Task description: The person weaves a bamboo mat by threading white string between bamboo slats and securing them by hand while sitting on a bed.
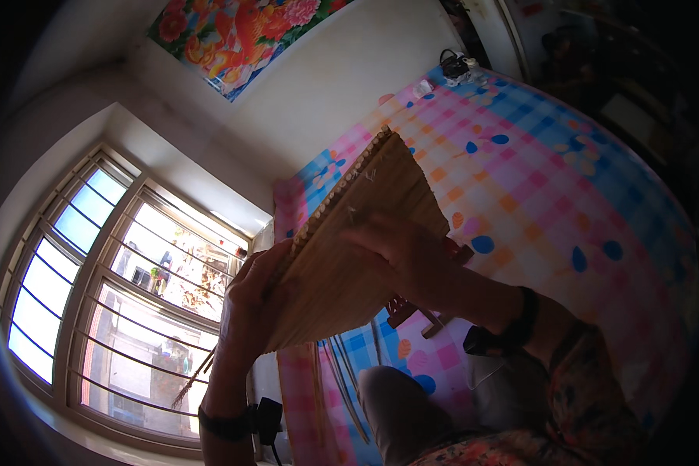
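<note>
A stiff panel of thin plant stalks (318, 291) laid side by side is held up tilted in front of me. The round cut ends of the stalks line its upper left edge. My left hand (252, 291) is closed around the left edge, with the thumb side against the panel. My right hand (396, 252) is over the panel's face, its fingers bent together in a pinch. Whatever is between those fingers, perhaps a thread, is too small and dim to make out. A few loose fibres stick out near the panel's top corner.
Under the panel spreads a colourful checked sheet (520, 210). A dark red wooden object (400, 311) and several long thin stalks (342, 380) lie near my knee (396, 396). A barred window (147, 287) is at left. A black bag (450, 62) rests at the far end.
</note>
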Tool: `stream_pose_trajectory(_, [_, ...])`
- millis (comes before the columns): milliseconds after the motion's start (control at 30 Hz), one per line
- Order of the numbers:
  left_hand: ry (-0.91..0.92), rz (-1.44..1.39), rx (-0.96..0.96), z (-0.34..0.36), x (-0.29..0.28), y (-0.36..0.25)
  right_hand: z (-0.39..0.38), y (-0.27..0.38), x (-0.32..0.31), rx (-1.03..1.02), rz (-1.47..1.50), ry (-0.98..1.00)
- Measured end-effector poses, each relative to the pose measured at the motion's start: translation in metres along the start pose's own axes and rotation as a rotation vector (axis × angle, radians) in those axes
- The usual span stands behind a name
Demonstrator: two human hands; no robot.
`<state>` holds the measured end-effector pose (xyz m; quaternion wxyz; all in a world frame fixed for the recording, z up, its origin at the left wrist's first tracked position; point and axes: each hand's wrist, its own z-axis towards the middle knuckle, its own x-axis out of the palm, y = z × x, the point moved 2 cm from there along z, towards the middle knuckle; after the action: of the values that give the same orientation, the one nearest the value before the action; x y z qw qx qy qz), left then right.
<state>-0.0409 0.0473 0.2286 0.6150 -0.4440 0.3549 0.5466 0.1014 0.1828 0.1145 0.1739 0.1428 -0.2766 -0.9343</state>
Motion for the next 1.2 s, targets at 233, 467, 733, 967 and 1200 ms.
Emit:
stream_pose_trajectory(233, [-0.019, 0.016, -0.049, 0.004, -0.003, 0.004, 0.008, 0.002, 0.001, -0.015, 0.032, 0.028])
stream_pose_trajectory(467, [-0.026, -0.024, -0.032, 0.005, -0.001, 0.006, 0.011, 0.006, -0.004, -0.012, 0.002, 0.082])
stream_pose_trajectory(733, [-0.029, -0.027, -0.014, 0.004, 0.000, 0.005, 0.012, 0.003, -0.002, 0.026, 0.090, 0.061])
stream_pose_trajectory(967, [-0.048, -0.045, -0.017, 0.003, 0.003, 0.006, 0.012, 0.004, -0.003, 0.053, 0.144, 0.051])
stream_pose_trajectory(1200, [-0.058, -0.050, -0.023, 0.002, 0.007, 0.006, 0.012, 0.012, -0.008, 0.094, 0.097, 0.067])
